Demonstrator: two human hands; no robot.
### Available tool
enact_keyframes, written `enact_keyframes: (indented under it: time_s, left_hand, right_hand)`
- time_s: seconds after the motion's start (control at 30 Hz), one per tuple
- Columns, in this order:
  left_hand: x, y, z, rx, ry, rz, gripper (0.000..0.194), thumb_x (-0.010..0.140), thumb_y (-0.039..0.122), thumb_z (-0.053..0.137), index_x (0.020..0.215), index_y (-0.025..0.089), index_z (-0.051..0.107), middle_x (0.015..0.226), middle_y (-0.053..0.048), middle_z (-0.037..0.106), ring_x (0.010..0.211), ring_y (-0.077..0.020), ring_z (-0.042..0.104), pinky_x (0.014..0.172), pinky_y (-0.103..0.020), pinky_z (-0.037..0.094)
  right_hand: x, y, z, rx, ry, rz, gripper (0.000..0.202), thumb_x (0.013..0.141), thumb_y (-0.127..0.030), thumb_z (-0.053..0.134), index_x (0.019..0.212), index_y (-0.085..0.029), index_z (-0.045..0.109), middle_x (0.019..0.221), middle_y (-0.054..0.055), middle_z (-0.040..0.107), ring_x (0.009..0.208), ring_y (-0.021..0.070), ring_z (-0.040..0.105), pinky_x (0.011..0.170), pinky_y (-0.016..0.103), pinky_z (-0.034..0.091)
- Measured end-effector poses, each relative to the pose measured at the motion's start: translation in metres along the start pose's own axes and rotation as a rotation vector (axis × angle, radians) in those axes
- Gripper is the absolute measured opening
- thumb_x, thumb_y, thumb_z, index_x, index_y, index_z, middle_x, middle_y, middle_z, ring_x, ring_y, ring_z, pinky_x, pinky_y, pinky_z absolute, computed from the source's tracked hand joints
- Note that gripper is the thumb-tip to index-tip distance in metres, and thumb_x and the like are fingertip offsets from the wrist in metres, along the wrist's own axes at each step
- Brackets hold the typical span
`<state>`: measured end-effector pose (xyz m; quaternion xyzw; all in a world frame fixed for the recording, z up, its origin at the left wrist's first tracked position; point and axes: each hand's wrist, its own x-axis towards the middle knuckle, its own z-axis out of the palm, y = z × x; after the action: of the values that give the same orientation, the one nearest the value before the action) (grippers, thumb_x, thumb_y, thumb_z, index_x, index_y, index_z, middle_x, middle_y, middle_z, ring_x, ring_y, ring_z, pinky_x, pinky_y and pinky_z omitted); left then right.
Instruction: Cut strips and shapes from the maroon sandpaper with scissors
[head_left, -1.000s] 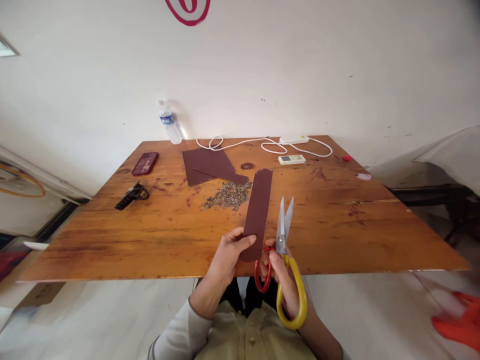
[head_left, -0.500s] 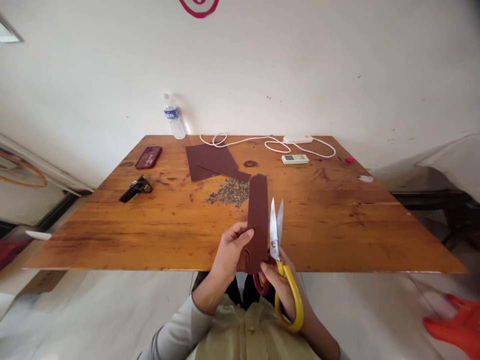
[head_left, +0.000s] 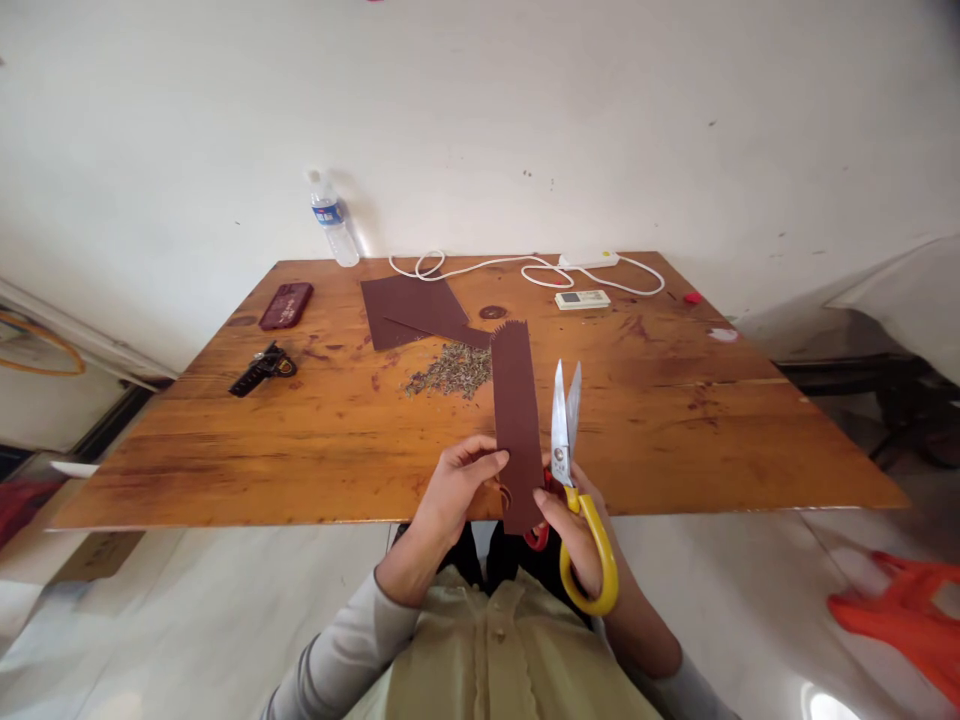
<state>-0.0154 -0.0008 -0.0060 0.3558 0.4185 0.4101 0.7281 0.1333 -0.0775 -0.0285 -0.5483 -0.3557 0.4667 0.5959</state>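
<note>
A dark maroon strip (head_left: 516, 420) with a finely notched far end is held up over the table's front edge. My left hand (head_left: 459, 492) pinches its left side between thumb and fingers. At its lower right edge, the thumb of my right hand (head_left: 574, 530) touches the strip. Yellow-handled scissors (head_left: 561, 450) hang in that same hand, blades slightly apart and pointing away; a red handle part shows below the strip. Beyond the strip lie a heap of small dry brownish bits (head_left: 454, 371) and flat maroon sheets (head_left: 409, 308).
On the wooden table (head_left: 337, 450) are a dark red phone (head_left: 286, 305), a black clip-like object (head_left: 262, 368), a plastic bottle (head_left: 334, 225), a white remote (head_left: 583, 300) and a white power strip (head_left: 589, 260) with its cable. An orange bag (head_left: 900, 610) lies at the lower right.
The view has shifted slightly. Both hands still hold the strip, which has turned a little, its lower end going right. The scissors have moved slightly right and away from the strip's upper part.
</note>
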Motion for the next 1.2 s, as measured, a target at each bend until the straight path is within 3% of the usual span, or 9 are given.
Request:
enact_keyframes:
  time_s: [0.2, 0.37, 0.5, 0.7, 0.8, 0.87, 0.93, 1.03, 1.2]
  left_hand:
    - [-0.001, 0.002, 0.003, -0.051, 0.075, 0.053, 0.026, 0.057, 0.031, 0.094, 0.064, 0.018, 0.072, 0.060, 0.003, 0.065, 0.055, -0.0098, 0.055, 0.060, -0.025, 0.045]
    - [-0.003, 0.003, 0.005, -0.078, 0.095, 0.079, 0.031, 0.056, 0.031, 0.096, 0.063, 0.019, 0.069, 0.062, 0.003, 0.067, 0.060, -0.0105, 0.058, 0.066, -0.025, 0.048]
    - [-0.005, 0.000, 0.004, -0.088, 0.025, 0.081, 0.039, 0.067, 0.047, 0.094, 0.066, 0.019, 0.067, 0.063, 0.001, 0.066, 0.061, -0.0124, 0.061, 0.067, -0.026, 0.050]
    - [-0.004, -0.005, 0.006, -0.176, -0.033, 0.089, 0.031, 0.069, 0.037, 0.091, 0.091, 0.021, 0.076, 0.091, -0.004, 0.077, 0.083, -0.0191, 0.071, 0.083, -0.033, 0.056]
    - [-0.002, -0.002, 0.007, -0.172, -0.081, 0.136, 0.045, 0.069, 0.034, 0.091, 0.111, 0.026, 0.077, 0.110, -0.005, 0.079, 0.097, -0.0214, 0.072, 0.092, -0.035, 0.055]
    - [0.000, 0.000, 0.008, -0.179, -0.096, 0.160, 0.050, 0.066, 0.032, 0.094, 0.112, 0.026, 0.076, 0.108, -0.004, 0.078, 0.098, -0.0201, 0.071, 0.092, -0.034, 0.055]
    - [0.001, 0.002, 0.009, -0.189, -0.059, 0.185, 0.039, 0.063, 0.032, 0.096, 0.095, 0.024, 0.075, 0.091, -0.001, 0.074, 0.086, -0.0162, 0.068, 0.086, -0.030, 0.054]
    - [0.002, 0.004, 0.012, -0.194, 0.058, 0.218, 0.037, 0.060, 0.033, 0.097, 0.073, 0.021, 0.065, 0.071, 0.004, 0.064, 0.066, -0.0107, 0.057, 0.073, -0.026, 0.049]
    - [0.001, 0.004, 0.013, -0.183, 0.212, 0.286, 0.036, 0.059, 0.029, 0.095, 0.071, 0.020, 0.062, 0.067, 0.005, 0.060, 0.064, -0.0091, 0.051, 0.068, -0.024, 0.045]
  right_hand:
    - [-0.002, 0.004, 0.000, 0.185, -0.013, 0.048, 0.039, 0.089, -0.050, 0.082, 0.114, -0.024, 0.066, 0.065, -0.008, 0.057, 0.051, 0.0140, 0.053, 0.051, 0.027, 0.050]
    - [-0.001, 0.005, 0.005, 0.175, -0.035, 0.056, 0.031, 0.084, -0.040, 0.084, 0.102, -0.023, 0.066, 0.063, -0.007, 0.058, 0.051, 0.0133, 0.053, 0.050, 0.026, 0.048]
    - [0.006, -0.003, 0.006, 0.389, -0.056, 0.130, 0.036, 0.076, -0.036, 0.085, 0.105, -0.024, 0.067, 0.065, -0.007, 0.059, 0.049, 0.0126, 0.049, 0.046, 0.026, 0.045]
    - [0.011, -0.008, 0.002, 0.622, -0.287, 0.341, 0.024, 0.078, -0.030, 0.085, 0.095, -0.022, 0.070, 0.070, -0.005, 0.057, 0.051, 0.0099, 0.040, 0.049, 0.025, 0.041]
    - [0.012, -0.004, -0.001, 0.693, -0.407, 0.471, 0.019, 0.080, -0.029, 0.085, 0.083, -0.019, 0.070, 0.068, -0.005, 0.051, 0.051, 0.0086, 0.034, 0.048, 0.022, 0.035]
    - [0.011, -0.001, 0.000, 0.711, -0.486, 0.535, 0.020, 0.081, -0.031, 0.085, 0.081, -0.019, 0.069, 0.066, -0.006, 0.048, 0.051, 0.0083, 0.030, 0.047, 0.020, 0.033]
    - [0.010, 0.002, 0.002, 0.664, -0.534, 0.562, 0.029, 0.081, -0.038, 0.087, 0.077, -0.019, 0.066, 0.066, -0.006, 0.049, 0.050, 0.0082, 0.031, 0.046, 0.020, 0.033]
    - [0.006, 0.008, 0.006, 0.534, -0.421, 0.511, 0.048, 0.079, -0.060, 0.089, 0.074, -0.021, 0.060, 0.067, -0.005, 0.052, 0.049, 0.0085, 0.037, 0.046, 0.021, 0.036]
    - [-0.001, 0.012, 0.009, 0.525, -0.077, 0.266, 0.058, 0.078, -0.075, 0.084, 0.102, -0.025, 0.067, 0.067, -0.006, 0.055, 0.049, 0.0121, 0.045, 0.045, 0.024, 0.040]
